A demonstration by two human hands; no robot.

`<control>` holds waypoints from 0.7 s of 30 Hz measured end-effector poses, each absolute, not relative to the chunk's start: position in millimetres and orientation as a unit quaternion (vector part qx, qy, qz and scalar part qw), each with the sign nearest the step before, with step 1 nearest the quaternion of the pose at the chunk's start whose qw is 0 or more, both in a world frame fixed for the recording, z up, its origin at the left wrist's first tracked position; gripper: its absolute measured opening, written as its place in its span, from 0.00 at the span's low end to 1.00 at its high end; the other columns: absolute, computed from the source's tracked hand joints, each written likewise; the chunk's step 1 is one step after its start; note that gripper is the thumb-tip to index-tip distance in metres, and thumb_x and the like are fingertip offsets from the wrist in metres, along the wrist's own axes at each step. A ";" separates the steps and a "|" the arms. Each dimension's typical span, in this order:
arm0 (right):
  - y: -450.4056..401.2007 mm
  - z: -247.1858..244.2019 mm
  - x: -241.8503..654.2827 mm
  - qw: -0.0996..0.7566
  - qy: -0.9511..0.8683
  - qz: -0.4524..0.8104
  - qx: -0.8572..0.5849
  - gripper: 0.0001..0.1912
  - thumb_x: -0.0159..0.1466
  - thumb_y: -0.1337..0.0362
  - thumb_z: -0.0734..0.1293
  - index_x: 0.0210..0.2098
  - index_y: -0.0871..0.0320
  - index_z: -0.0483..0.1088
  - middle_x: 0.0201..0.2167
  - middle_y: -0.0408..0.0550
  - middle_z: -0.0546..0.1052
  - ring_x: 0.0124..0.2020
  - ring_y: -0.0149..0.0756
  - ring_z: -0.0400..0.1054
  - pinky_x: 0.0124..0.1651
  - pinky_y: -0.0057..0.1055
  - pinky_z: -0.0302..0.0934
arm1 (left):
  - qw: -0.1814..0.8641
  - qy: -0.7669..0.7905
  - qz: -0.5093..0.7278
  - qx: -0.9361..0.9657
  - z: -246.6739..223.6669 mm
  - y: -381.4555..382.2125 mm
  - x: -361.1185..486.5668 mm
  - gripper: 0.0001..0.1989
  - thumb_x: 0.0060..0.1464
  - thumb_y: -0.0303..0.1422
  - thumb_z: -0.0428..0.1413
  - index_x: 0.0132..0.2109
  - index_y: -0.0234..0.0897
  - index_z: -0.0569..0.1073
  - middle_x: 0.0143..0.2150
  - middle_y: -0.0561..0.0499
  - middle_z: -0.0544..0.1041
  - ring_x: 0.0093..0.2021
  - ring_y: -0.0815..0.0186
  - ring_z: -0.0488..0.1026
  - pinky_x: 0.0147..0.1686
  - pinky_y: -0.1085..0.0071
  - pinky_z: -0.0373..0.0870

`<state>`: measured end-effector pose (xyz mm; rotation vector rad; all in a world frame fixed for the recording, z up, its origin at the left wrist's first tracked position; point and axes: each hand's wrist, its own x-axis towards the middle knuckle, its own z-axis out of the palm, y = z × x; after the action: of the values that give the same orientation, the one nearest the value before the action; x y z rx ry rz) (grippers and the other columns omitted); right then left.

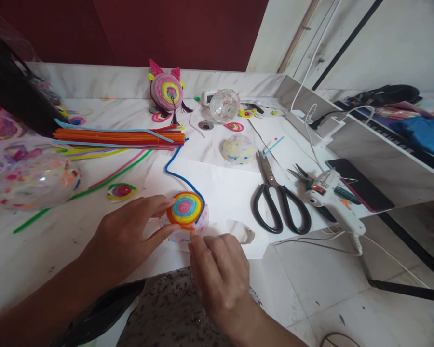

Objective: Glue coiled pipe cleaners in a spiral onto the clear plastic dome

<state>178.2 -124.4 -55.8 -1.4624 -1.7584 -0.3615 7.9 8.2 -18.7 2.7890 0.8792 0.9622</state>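
Note:
A coiled disc [185,208] of pink, blue, yellow and orange pipe cleaner covers the top of a clear speckled dome [203,225] on white paper [220,193]. My left hand [130,236] grips the disc's left side between thumb and fingers. At the disc's lower edge, my right hand [220,274] has its fingertips pinched at the end of a short orange pipe cleaner. A dark blue pipe cleaner [183,177] runs along the disc's right edge and trails up toward the bundle.
Pipe cleaners [119,137] lie bundled at the back left. Black-handled scissors [271,193], a glue gun [334,202] and pliers [304,173] are on the right. Behind stand a pink horned ball [164,91] and a clear ball [224,106]. Another speckled ball [36,180] is at left.

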 end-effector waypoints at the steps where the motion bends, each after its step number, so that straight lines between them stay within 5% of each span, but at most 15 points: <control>1: -123.8 -55.9 178.0 0.402 -0.695 -0.146 -0.578 0.12 0.73 0.77 0.64 0.54 0.70 0.74 0.33 0.52 0.77 0.32 0.40 0.63 0.33 0.39 0.58 | 0.033 0.284 0.315 0.905 -18.5 8.2 7.8 0.12 0.75 0.48 0.52 0.56 0.51 0.72 0.46 0.54 0.88 0.44 0.59 0.88 0.47 0.64 0.87; 21: -122.8 -50.7 178.7 0.386 -0.691 -0.157 -0.591 0.11 0.74 0.77 0.63 0.52 0.72 0.75 0.31 0.50 0.74 0.32 0.40 0.60 0.33 0.40 0.56 | 0.008 0.285 0.276 0.918 -3.8 8.1 14.3 0.16 0.74 0.52 0.50 0.56 0.48 0.69 0.44 0.52 0.88 0.39 0.59 0.88 0.41 0.66 0.86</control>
<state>178.7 -122.8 -50.7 -1.5054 -1.7599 -0.3990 14.3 8.1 -3.8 2.8693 0.8922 0.8618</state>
